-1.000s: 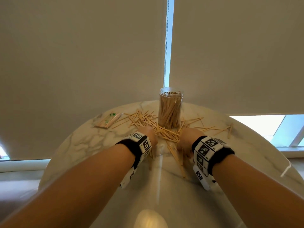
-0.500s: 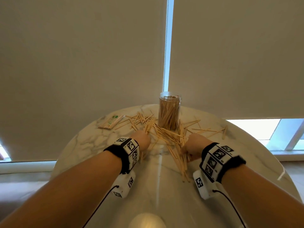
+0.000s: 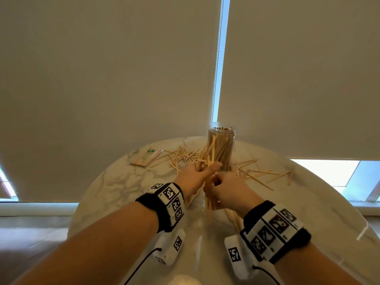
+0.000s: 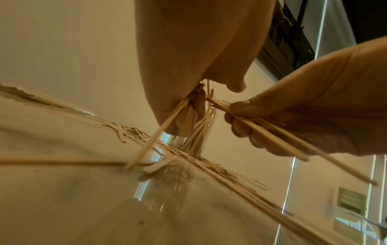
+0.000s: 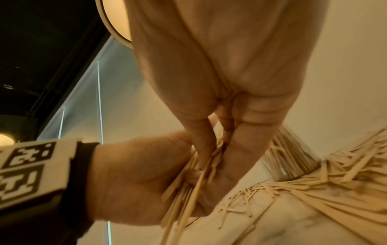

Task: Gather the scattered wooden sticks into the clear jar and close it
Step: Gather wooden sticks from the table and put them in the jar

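Note:
A clear jar stands upright and lidless at the far middle of the round marble table, packed with wooden sticks. My left hand and right hand meet just in front of it. Together they grip one bundle of sticks, lifted off the table with its near ends hanging down. The left wrist view shows my right hand's fingers curled round the bundle and my left fingers pinching a few sticks. More loose sticks lie on the right, and others on the left.
A clear packet of sticks with a green mark lies at the far left of the table. Beige roller blinds hang right behind the jar. Several sticks still lie on the table under my right wrist.
My hands were apart, sweeping sticks together on the table. They have now closed in on each other and lifted a bundle of sticks in front of the jar.

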